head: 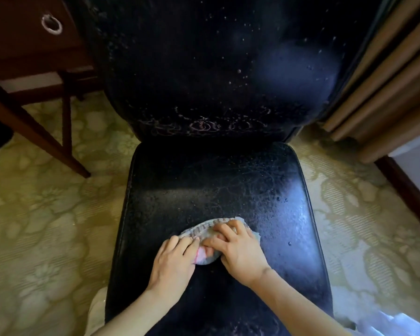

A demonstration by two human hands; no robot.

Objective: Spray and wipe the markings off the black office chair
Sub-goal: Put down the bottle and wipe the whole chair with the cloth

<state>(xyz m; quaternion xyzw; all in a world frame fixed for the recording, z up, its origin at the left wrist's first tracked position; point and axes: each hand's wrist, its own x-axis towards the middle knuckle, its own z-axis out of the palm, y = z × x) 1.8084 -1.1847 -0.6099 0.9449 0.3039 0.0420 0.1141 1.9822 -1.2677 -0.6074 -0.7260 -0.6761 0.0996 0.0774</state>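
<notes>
The black office chair fills the middle of the view, its seat (pixel 204 180) wet with spray droplets and faint swirl marks. Pale scribbled markings (pixel 204 126) run along the bottom of the backrest (pixel 216 57), which is also speckled with droplets. A bunched grey cloth with a pink patch (pixel 204 230) lies on the front half of the seat. My left hand (pixel 172 260) presses on its left end with curled fingers. My right hand (pixel 238 248) grips the cloth from above, fingers bent over it.
A dark wooden desk with a ring-pull drawer (pixel 51 23) and slanted legs (pixel 34 132) stands at the left. Tan curtains (pixel 383 88) hang at the right above a dark baseboard. Patterned yellow-green carpet (pixel 46 226) surrounds the chair.
</notes>
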